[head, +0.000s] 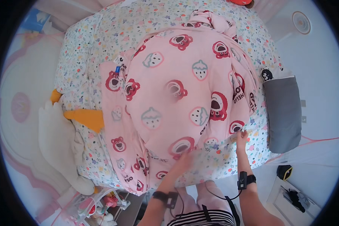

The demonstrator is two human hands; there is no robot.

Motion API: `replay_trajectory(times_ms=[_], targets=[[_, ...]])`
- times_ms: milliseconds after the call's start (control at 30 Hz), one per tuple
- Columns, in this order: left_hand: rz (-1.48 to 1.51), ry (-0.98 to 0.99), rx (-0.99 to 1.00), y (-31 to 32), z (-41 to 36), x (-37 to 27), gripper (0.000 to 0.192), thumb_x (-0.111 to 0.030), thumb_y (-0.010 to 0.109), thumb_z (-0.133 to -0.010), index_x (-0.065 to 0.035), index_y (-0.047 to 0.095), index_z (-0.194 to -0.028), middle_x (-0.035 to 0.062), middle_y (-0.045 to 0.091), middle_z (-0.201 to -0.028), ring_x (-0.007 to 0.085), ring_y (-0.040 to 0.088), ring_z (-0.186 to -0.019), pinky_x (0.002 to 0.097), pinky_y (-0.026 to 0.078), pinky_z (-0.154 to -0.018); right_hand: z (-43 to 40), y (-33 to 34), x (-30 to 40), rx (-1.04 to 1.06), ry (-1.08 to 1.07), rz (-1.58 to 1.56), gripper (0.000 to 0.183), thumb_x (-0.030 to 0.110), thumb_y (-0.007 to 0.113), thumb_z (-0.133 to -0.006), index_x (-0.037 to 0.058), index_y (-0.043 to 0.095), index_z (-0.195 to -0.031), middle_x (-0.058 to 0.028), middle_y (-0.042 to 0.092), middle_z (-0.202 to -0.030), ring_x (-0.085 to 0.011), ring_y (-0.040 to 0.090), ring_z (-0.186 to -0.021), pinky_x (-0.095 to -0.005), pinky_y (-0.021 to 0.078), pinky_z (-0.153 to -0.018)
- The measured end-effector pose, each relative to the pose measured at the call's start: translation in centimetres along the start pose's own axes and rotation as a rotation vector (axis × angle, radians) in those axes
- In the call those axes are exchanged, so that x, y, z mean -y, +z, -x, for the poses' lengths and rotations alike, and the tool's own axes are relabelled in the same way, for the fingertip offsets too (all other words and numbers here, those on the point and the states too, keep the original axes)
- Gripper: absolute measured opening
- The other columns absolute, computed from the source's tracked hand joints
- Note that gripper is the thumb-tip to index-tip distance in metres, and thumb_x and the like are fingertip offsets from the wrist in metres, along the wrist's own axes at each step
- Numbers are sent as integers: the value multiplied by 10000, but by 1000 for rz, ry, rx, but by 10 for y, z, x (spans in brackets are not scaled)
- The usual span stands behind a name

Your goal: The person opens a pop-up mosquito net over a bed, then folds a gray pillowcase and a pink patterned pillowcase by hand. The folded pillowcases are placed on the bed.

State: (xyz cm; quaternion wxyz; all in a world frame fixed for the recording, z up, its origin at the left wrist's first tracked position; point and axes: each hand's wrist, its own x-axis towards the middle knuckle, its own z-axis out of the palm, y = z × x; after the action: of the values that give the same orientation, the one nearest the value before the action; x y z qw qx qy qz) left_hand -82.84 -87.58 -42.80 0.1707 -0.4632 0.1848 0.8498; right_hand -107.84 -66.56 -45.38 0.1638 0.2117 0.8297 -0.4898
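Note:
A pink blanket [172, 93] printed with red bears and strawberries lies bunched and puffed up on a bed with a flowered sheet [118, 25]. At the blanket's lower edge is my left hand [186, 161], blurred, so its fingers cannot be made out well. My right hand [242, 136] is at the blanket's lower right corner, with the fingers curled at its edge; whether they pinch the fabric is hard to tell. Each wrist wears a black strap with a small device and a cable.
A grey rolled bundle [284, 114] lies at the bed's right edge. On the left are a white plush goose [56, 141] with orange parts and flowered pillows [75, 56]. A cart with plush toys [110, 200] stands by the bed's lower left corner. Pink netting hangs around the bed.

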Motion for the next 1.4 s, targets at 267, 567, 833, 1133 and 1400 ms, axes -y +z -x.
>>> replay_trajectory(times_ms=[267,567,833,1133,1400], targets=[[48,741,-535,-94,-18,-45,433,-383,495,-870,-48,526,-1143,100,574,-1137,233,553,-1015,401,483,-847,-29,51,43,382,107,-779,323,202,560,-873,74,484,-1160,-43,542,-1109,-190,523,-1013,-324,410,-918],[-40,965,-1148,-394,312,-49,523,-285,479,-870,-31,436,-1326,140,499,-1305,323,480,-1194,499,430,-967,14,61,76,356,-34,-458,453,124,635,-833,82,424,-1232,-17,566,-933,-112,553,-801,-274,463,-731],[-469,698,-938,-287,167,51,548,-55,689,-764,-5,404,-1229,86,512,-1130,189,480,-1049,327,439,-905,58,117,23,264,306,-338,536,139,649,-816,27,383,-1267,-70,536,-1018,-145,560,-744,-283,473,-619],[342,706,-307,-98,-27,5,253,-348,570,-892,-175,556,-1076,5,621,-987,136,588,-896,299,498,-738,77,114,57,194,-163,-402,514,119,546,-870,22,351,-1336,-116,481,-1278,-223,480,-1156,-341,418,-957],[-366,363,-141,-116,9,37,279,-212,595,-849,-79,548,-1089,110,632,-992,205,630,-871,339,521,-678,164,-23,133,265,-517,-232,305,141,522,-884,-4,539,-1151,-129,622,-1056,-271,595,-1004,-346,507,-845]])
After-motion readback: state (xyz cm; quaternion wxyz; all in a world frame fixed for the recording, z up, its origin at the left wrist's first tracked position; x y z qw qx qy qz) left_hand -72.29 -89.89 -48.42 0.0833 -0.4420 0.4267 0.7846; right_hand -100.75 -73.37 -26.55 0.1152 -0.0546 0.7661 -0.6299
